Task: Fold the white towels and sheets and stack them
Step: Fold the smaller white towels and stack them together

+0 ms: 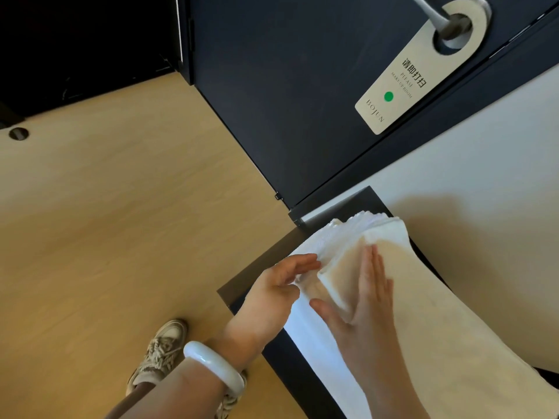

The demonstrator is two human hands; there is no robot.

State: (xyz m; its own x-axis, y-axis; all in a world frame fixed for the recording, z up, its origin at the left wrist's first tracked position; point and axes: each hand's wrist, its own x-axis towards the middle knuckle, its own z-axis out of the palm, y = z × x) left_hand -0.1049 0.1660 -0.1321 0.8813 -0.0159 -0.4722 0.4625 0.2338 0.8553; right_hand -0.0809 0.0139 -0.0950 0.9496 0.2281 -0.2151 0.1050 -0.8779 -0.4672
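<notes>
A folded white towel [390,258] lies on top of a long white sheet or towel [447,337] that is spread over a dark ledge at the lower right. My right hand [366,297] lies flat on the folded towel, fingers straight, pressing it down. Just left of it, my left hand [275,291] touches the towel's left edge with loosely extended fingers. A white bangle sits on my left wrist. The folded towel's far end shows several stacked layers.
The dark ledge [290,367] stands against a white wall [484,164]. A dark door [287,101] with a metal handle [438,16] and a hanging door sign [420,68] is behind. The wooden floor [121,222] spreads left. My shoes [163,349] are below.
</notes>
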